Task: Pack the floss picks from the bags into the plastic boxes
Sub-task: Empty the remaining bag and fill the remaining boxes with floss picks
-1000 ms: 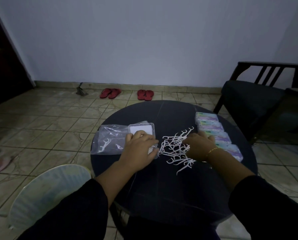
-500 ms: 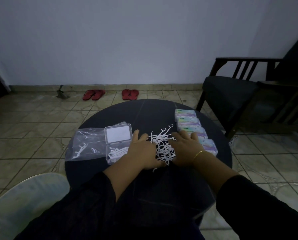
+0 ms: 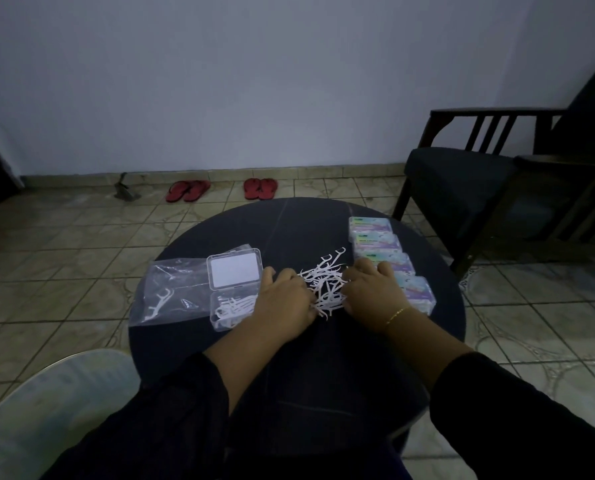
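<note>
White plastic floss picks [image 3: 323, 284], mid-frame on round dark counter [image 3: 289, 393], now raked between left hand [image 3: 284, 299] and right hand [image 3: 370, 294]; finger grip unclear; ready for open clear box [image 3: 233, 291]

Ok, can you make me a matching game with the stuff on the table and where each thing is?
Things:
1. open plastic box
2. plastic bag
3. row of closed boxes
4. loose floss picks

Places:
A. between the two hands
B. right side of the table
C. far left, hanging over the table edge
D. just left of the left hand

Pairs: 1-D, 2-C, 3-B, 4-A
</note>
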